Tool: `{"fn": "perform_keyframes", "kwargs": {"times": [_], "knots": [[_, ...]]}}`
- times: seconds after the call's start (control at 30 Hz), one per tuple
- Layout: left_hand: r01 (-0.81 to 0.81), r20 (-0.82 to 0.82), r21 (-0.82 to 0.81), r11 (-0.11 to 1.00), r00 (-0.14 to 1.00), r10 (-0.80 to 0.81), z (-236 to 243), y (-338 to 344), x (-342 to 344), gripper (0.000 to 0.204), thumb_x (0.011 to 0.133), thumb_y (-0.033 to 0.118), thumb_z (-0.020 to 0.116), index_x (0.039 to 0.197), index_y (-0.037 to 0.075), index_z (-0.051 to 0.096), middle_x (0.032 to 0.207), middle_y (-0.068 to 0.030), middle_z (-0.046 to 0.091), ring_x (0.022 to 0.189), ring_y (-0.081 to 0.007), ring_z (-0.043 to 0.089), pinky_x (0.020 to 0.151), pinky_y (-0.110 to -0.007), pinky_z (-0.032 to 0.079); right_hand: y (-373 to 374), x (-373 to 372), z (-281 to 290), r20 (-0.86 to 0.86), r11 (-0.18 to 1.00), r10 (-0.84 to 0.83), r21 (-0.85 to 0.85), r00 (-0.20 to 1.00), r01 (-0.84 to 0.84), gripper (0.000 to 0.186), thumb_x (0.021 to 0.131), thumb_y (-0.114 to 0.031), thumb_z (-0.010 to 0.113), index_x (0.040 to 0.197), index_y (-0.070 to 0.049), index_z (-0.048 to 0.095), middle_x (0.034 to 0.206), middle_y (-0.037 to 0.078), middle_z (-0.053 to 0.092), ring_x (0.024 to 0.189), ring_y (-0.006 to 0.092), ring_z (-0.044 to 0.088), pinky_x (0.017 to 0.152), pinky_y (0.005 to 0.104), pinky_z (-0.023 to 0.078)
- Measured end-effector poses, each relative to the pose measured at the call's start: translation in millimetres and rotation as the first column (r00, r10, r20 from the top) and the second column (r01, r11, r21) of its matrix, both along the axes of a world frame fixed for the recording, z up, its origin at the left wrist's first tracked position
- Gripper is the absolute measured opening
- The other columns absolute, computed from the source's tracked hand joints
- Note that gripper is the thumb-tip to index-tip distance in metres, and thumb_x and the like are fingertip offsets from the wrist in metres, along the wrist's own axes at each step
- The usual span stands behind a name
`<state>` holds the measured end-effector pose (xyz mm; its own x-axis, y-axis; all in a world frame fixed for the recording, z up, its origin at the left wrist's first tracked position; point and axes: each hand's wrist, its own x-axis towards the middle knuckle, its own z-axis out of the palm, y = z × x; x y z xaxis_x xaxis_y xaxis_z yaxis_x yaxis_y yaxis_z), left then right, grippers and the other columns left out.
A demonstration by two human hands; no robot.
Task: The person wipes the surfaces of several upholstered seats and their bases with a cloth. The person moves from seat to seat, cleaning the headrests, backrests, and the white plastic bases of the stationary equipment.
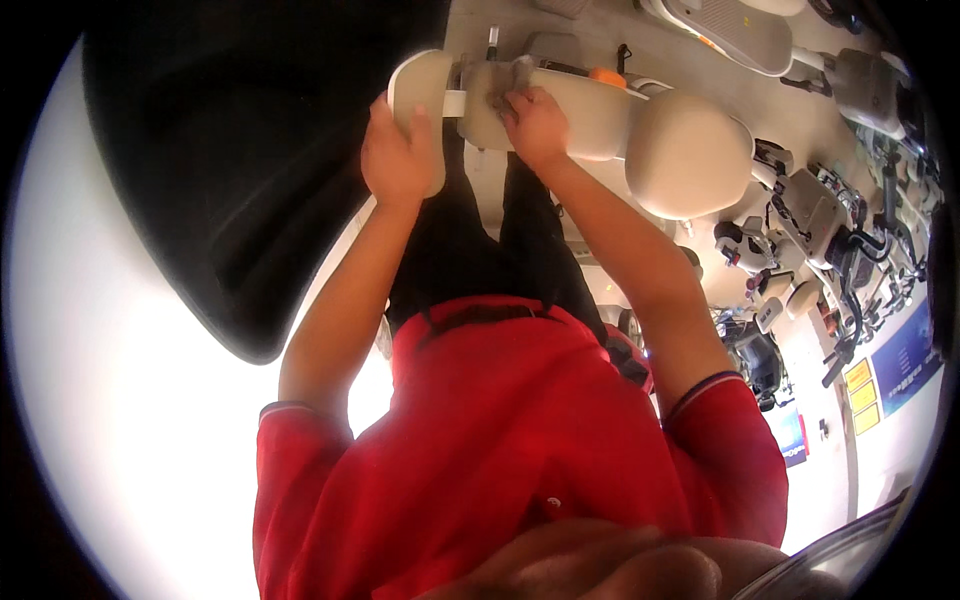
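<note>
A cream scooter-like vehicle stands before me, with a long pale padded piece (424, 80) upright at its left end. My left hand (395, 158) grips this piece, thumb on the near face and fingers round its left edge. Right of it lies a flat beige section (590, 118). Over that section's left part my right hand (538, 128) is closed on a crumpled greyish cloth (522, 72), blurred and partly hidden by the fingers. A rounded beige seat cushion (690, 155) sits at the section's right end, apart from both hands.
A large black panel (250, 150) fills the upper left. An orange part (607, 77) shows behind the beige section. Another pale vehicle (735, 35) stands at the far right. Several more vehicles with handlebars (850, 250) crowd the right side, near a blue poster (905, 355) on the wall.
</note>
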<state>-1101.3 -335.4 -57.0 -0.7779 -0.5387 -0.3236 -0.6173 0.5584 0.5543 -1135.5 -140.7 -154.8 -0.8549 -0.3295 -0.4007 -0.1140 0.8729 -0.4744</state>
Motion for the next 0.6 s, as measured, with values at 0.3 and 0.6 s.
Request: {"fn": "perform_keyframes", "kwargs": {"times": [0.3, 0.6], "knots": [[0.045, 0.161, -0.189, 0.981, 0.987, -0.015, 0, -1, -9, 0.043, 0.088, 0.04, 0.048, 0.104, 0.0, 0.053, 0.093, -0.0239, 0.063, 0.086, -0.0414, 0.061, 0.076, -0.047, 0.048, 90, 30, -18, 0.06, 0.792, -0.558, 0.338, 0.828, 0.509, 0.036, 0.083, -0.029, 0.059, 0.112, -0.007, 0.052, 0.114, 0.016, 0.055, 0.102, 0.0327, 0.056, 0.083, 0.0432, 0.047], [0.056, 0.213, -0.218, 0.974, 0.977, -0.009, -6, 2, -13, 0.05, 0.086, 0.045, 0.046, 0.107, 0.0, 0.05, 0.094, -0.0242, 0.063, 0.09, -0.04, 0.06, 0.078, -0.046, 0.047, 72, 57, -1, -0.081, 0.856, -0.461, 0.223, 0.884, 0.467, 0.058, 0.081, -0.023, 0.059, 0.135, -0.011, 0.042, 0.136, 0.019, 0.038, 0.126, 0.035, 0.038, 0.101, 0.0406, 0.036]]}}
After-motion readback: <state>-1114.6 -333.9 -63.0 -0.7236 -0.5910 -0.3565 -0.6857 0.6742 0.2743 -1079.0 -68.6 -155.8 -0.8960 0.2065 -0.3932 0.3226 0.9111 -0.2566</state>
